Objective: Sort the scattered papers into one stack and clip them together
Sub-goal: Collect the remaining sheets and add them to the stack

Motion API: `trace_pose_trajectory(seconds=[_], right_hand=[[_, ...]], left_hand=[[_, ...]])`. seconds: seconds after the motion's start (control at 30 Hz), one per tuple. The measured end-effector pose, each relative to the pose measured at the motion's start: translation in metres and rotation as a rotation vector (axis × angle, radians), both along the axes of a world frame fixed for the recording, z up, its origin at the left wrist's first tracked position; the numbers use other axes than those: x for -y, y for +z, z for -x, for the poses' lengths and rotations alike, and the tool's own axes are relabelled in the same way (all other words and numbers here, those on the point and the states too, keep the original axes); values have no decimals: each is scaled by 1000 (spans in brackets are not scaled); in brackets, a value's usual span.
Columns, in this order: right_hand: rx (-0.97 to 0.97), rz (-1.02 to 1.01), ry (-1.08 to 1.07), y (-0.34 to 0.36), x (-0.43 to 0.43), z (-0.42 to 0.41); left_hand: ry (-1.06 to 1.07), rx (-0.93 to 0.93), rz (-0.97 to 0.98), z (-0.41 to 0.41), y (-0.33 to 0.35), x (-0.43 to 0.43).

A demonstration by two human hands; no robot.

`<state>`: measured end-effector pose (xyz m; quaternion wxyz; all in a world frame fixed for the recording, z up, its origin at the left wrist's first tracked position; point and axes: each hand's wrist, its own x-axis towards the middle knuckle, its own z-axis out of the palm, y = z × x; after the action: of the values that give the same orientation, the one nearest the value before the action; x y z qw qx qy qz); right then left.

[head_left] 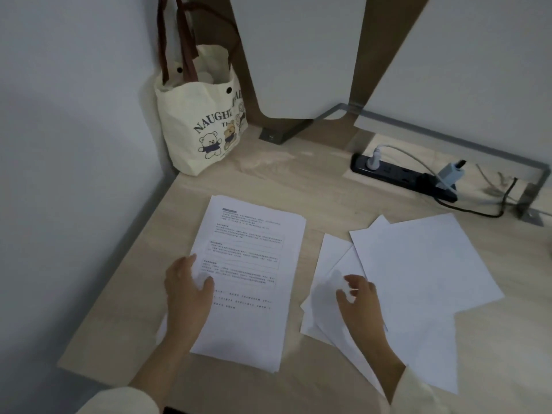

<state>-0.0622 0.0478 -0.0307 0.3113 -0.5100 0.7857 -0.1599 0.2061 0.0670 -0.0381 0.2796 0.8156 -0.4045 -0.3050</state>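
A pale wooden desk [328,189] set into a white-walled corner fills most of the view from the head camera. On its right half lie the loose sheets [418,264], all blank side up, fanned across one another at differing angles and not squared together. On the left half, just beside them but apart, sits the printed stack [248,279], its top page covered with lines of text too small to read, its edges roughly lined up, its long side running away from the person. A cream tote bag [197,127] with cartoon bears and brown straps stands upright in the far left corner against the wall. A black power strip [397,173] lies along the far right edge of the desk, a white plug [373,158] and a grey adapter [449,174] seated in it, cables trailing off to the right.

The left hand [185,291] rests on the left edge of the printed stack, thumb laid on the page and held apart from the curved forefinger; whether the fingers reach under the edge cannot be told. The right hand [361,300] sits on the near left part of the loose sheets, fingers curled, thumb and forefinger drawn close and pinching a bit of white paper between them. Cream sleeves show at both wrists
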Motion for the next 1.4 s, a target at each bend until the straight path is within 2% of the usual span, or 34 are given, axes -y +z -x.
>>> trace_pose_trajectory(seconds=[0.1,0.2,0.33,0.5,0.63,0.77,0.93,1.03,1.1,1.27,1.33,1.4], right_hand=[[-260,-43,43,2,-4,53],[-373,-180,141,-2,-11,88],[-470,-157,302,-11,-17,102],[-643,-170,410,-29,-16,104],[-664,-81,480,-28,-16,110],[-503,29,524,-20,-17,135],[-39,12,229,-7,-13,168],[106,69,154,3,-17,176],[132,96,139,9,-20,177],[68,201,97,15,-25,178],[49,217,123,21,-25,178],[-6,225,256,23,-25,178]], left_hand=[[-201,-29,74,47,9,-5],[-433,-14,76,98,9,-8],[-615,8,-39,160,-4,-9],[-572,300,-160,195,-19,-4],[-475,372,-259,198,-19,2],[-451,431,-350,194,-16,4],[-387,389,-371,196,-14,2],[-305,261,-338,201,-9,-4],[-282,252,-288,203,-6,-8],[-424,491,-195,197,3,-13],[-482,490,-176,193,6,-14],[-489,423,-155,188,6,-15]])
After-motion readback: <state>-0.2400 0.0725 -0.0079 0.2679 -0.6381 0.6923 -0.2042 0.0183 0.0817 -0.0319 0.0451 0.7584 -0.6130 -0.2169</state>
